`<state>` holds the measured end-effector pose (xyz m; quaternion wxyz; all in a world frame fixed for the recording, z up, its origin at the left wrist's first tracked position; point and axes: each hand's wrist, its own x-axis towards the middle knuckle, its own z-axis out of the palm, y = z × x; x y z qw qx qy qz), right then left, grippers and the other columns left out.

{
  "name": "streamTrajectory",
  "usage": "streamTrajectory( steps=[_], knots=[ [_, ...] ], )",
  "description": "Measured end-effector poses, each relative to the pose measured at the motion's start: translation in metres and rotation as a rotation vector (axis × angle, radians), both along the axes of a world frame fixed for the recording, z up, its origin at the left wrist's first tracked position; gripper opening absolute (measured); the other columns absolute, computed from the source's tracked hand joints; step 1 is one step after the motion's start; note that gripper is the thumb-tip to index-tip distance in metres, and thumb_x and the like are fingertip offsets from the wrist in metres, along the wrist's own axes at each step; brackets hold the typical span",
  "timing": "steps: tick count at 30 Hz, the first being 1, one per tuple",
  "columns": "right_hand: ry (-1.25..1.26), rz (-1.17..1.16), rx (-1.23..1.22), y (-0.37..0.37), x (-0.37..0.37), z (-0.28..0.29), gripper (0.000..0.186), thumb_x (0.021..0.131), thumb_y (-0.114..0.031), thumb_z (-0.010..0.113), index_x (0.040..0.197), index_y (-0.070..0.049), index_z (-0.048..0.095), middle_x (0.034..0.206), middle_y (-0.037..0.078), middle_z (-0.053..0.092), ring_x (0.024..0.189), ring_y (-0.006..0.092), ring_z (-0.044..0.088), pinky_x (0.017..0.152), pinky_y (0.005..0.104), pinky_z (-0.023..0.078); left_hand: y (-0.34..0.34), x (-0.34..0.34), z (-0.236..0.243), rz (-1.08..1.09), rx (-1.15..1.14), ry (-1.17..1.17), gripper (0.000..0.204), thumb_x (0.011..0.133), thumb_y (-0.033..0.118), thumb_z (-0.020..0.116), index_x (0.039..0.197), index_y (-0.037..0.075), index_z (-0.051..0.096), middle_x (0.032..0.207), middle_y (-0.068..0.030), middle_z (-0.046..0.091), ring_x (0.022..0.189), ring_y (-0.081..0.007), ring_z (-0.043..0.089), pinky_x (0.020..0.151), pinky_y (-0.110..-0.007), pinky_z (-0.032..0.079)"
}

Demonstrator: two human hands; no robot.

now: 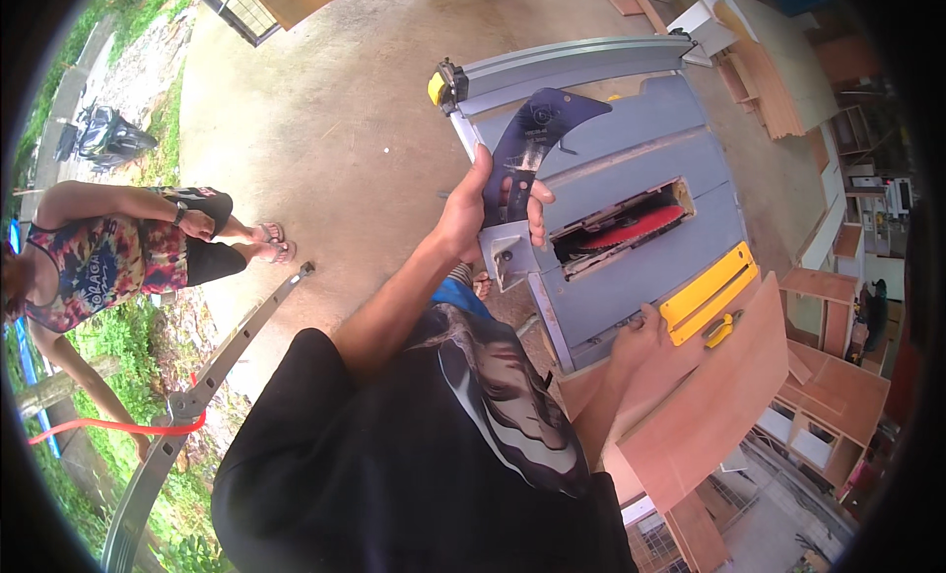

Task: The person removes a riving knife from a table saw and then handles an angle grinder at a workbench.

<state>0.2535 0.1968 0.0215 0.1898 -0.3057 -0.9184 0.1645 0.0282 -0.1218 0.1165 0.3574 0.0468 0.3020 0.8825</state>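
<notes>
My left hand [475, 210] is wrapped round the lower part of a dark, curved riving knife [537, 130], holding it up over the near left edge of a table saw. A pale metal bracket [507, 258] shows at its lower end. Close by, a red circular blade [631, 228] sits inside the uncovered slot of the grey saw table [601, 307]. My right hand [639, 341] rests at the table's near edge with its fingers loosely bent, holding nothing I can see. Beside it lie a yellow throat plate [708, 292] and a small yellow-handled tool [722, 330].
A metal rip fence [572, 70] spans the saw's far side. Plywood panels [705, 396] lean at the right, with wooden cabinets behind. At left, another person [118, 248] stands near a metal ladder [222, 376] and a red hose [118, 427]. A motorcycle [106, 137] is parked farther off.
</notes>
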Motion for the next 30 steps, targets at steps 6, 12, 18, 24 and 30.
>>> streamTrajectory(
  steps=[6,12,18,24,30],
  knots=[
    [0.025,-0.008,-0.024,-0.007,-0.001,0.006,0.036,0.082,0.019,0.058,0.113,0.003,0.068,0.111,0.024,0.065,0.104,0.0412,0.065,0.087,0.0472,0.057,0.001,0.001,0.019,-0.047,0.019,0.073,0.105,0.102,0.083,0.017,0.113,-0.007,0.070,0.081,-0.0151,0.071,0.078,-0.0286,0.073,0.082,-0.040,0.059],
    [0.051,-0.019,-0.015,-0.006,0.002,0.011,0.030,0.087,0.010,0.066,0.115,0.001,0.071,0.105,0.017,0.068,0.093,0.0317,0.070,0.085,0.0409,0.058,0.001,0.002,0.027,-0.104,0.012,0.135,0.104,0.104,0.082,0.015,0.112,-0.006,0.070,0.081,-0.0166,0.072,0.076,-0.0276,0.072,0.081,-0.038,0.057],
    [0.097,-0.029,-0.076,-0.013,0.005,0.018,0.026,0.091,0.008,0.071,0.116,0.002,0.070,0.106,0.017,0.068,0.090,0.0289,0.072,0.082,0.0389,0.060,0.007,0.004,0.033,-0.129,-0.038,0.167,0.107,0.102,0.083,0.016,0.108,-0.007,0.072,0.076,-0.0172,0.072,0.070,-0.0283,0.073,0.075,-0.037,0.060],
    [0.131,-0.038,-0.133,-0.015,0.002,0.020,0.025,0.092,0.006,0.071,0.116,0.002,0.070,0.106,0.017,0.067,0.088,0.0301,0.072,0.078,0.0400,0.060,0.011,0.006,0.034,-0.185,-0.003,0.170,0.107,0.101,0.086,0.017,0.111,-0.006,0.072,0.077,-0.0180,0.071,0.075,-0.0274,0.072,0.079,-0.037,0.057],
    [0.118,-0.053,-0.147,-0.011,0.006,0.015,0.023,0.094,0.004,0.072,0.117,0.003,0.070,0.108,0.015,0.067,0.089,0.0266,0.072,0.080,0.0371,0.060,0.018,0.012,0.041,-0.177,0.029,0.115,0.108,0.103,0.082,0.015,0.106,-0.009,0.073,0.073,-0.0164,0.071,0.069,-0.0284,0.073,0.074,-0.037,0.060]
  ],
)
